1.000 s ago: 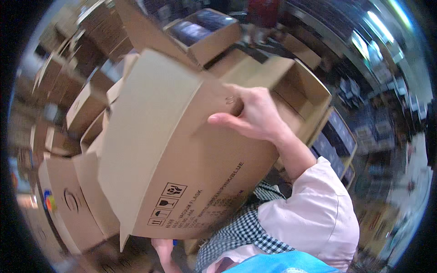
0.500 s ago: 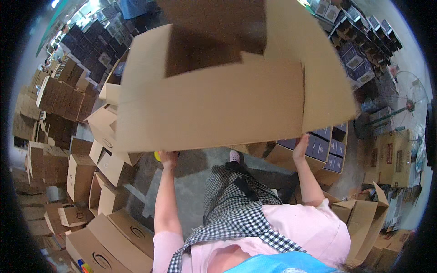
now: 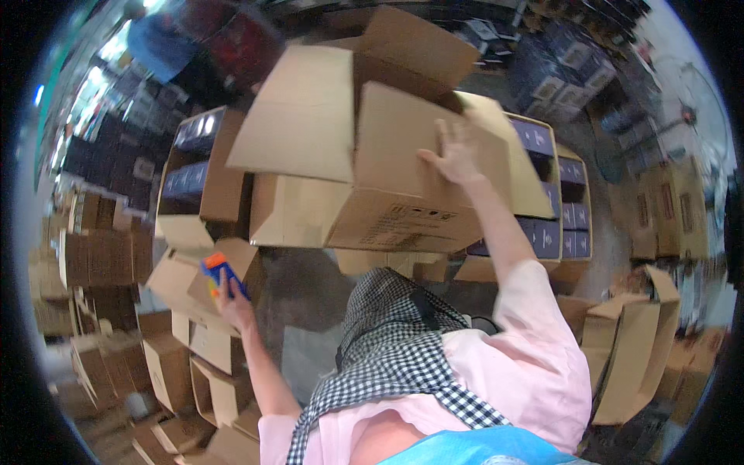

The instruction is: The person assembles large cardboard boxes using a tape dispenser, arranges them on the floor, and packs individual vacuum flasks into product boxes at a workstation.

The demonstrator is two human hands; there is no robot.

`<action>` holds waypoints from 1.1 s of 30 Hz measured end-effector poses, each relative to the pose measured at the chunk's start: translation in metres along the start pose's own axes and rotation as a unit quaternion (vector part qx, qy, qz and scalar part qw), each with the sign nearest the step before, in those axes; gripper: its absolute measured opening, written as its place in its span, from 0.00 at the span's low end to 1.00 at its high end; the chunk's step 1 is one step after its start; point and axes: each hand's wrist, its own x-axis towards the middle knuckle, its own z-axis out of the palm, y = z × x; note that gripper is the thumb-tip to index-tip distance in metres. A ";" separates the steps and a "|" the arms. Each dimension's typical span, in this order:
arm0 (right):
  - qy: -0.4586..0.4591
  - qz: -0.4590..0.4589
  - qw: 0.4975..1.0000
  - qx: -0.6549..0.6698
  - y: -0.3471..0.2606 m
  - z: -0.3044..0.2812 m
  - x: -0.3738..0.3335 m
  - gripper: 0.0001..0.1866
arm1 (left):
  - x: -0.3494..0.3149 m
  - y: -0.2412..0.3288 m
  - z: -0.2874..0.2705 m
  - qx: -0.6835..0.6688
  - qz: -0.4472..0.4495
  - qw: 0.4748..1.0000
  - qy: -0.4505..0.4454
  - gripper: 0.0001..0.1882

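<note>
A large brown cardboard box (image 3: 418, 194) stands in front of me with its top flaps up and spread. My right hand (image 3: 456, 151) lies on the raised near flap, fingers apart, pressing it without gripping. Off to the left, away from the box, my left hand (image 3: 232, 301) is closed around a blue-and-orange hand tool (image 3: 219, 273) with a bit of yellow on it. The exact kind of tool cannot be made out. The inside of the box is mostly hidden behind its flaps.
Open cartons of dark purple packages (image 3: 575, 213) stand to the right of the box, and another such carton (image 3: 221, 167) to its left. Stacked brown cartons (image 3: 108, 260) line the left side. An open empty-looking carton (image 3: 632, 349) sits at lower right. A fan (image 3: 688, 116) stands far right.
The box, held up between both hands before, has come down in front of me. My right hand has moved onto its near flap; my left hand has left it and swung left with the tool.
</note>
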 end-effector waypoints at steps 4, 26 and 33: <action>-0.116 -0.118 0.986 0.020 -0.057 0.062 0.016 0.46 | 0.049 0.061 -0.038 -0.079 -0.043 0.996 0.007 0.12; -0.021 0.257 0.966 -0.016 -0.152 0.066 -0.336 0.53 | 0.094 0.130 0.158 0.284 0.185 0.765 -0.548 0.50; 0.097 0.567 0.816 0.061 -0.138 0.111 -0.238 0.68 | 0.085 0.096 0.172 0.217 0.122 0.783 -0.571 0.33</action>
